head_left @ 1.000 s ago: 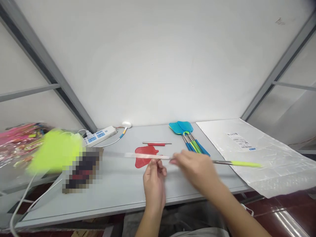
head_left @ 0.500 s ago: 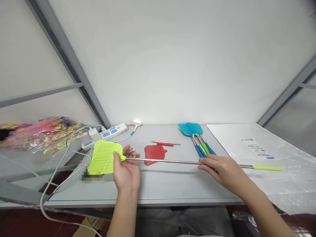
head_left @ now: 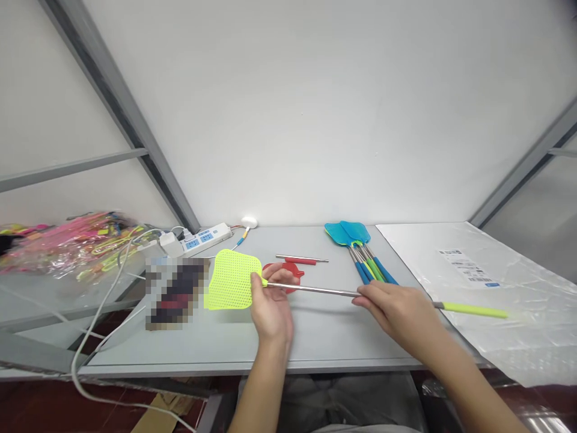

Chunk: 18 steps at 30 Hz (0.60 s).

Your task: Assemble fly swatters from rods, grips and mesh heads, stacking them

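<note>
A yellow-green fly swatter (head_left: 235, 280) with a metal telescopic rod is held level above the table. My left hand (head_left: 273, 310) grips it at the neck, thumb on the base of the perforated head, other fingers partly curled behind. Further along, my right hand (head_left: 399, 310) is closed around the rod, and the green handle (head_left: 475, 310) sticks out to its right. Behind my left hand lies a red swatter head (head_left: 295, 270), partly covered. A red handle with a metal rod (head_left: 301, 261) rests just beyond it.
Blue and green fly swatters (head_left: 356, 237) lie bundled at the back. White packaging with a label (head_left: 451, 264) covers the table's right side. At the left are a power strip (head_left: 205, 239), cables and plastic-wrapped colourful items (head_left: 76, 240). A blurred patch hides part of the table.
My left hand has moved right with the swatter head, towards my right hand. The visible rod between the hands is shorter, and the red swatter head is now partly hidden.
</note>
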Available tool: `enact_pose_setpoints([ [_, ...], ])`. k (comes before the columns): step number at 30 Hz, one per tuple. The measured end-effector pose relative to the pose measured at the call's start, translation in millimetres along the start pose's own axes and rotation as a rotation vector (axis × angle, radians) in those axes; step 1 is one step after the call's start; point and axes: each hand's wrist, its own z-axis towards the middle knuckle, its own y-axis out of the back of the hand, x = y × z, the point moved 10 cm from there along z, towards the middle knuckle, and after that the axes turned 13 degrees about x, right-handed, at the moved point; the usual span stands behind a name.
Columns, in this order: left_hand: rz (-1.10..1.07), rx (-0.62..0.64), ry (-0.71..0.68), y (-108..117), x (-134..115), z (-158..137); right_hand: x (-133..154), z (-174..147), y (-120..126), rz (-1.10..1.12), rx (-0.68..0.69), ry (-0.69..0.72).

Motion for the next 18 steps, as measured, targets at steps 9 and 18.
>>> enact_pose_setpoints([
  [9,-0.025,-0.195,-0.110,52.8,-42.8,15.4,-11.8,-20.2,-19.8,0.059,0.073,0.003],
  [18,-0.039,-0.024,0.071,10.4,5.8,-2.9,3.7,-8.4,-31.4,0.086,0.121,0.006],
])
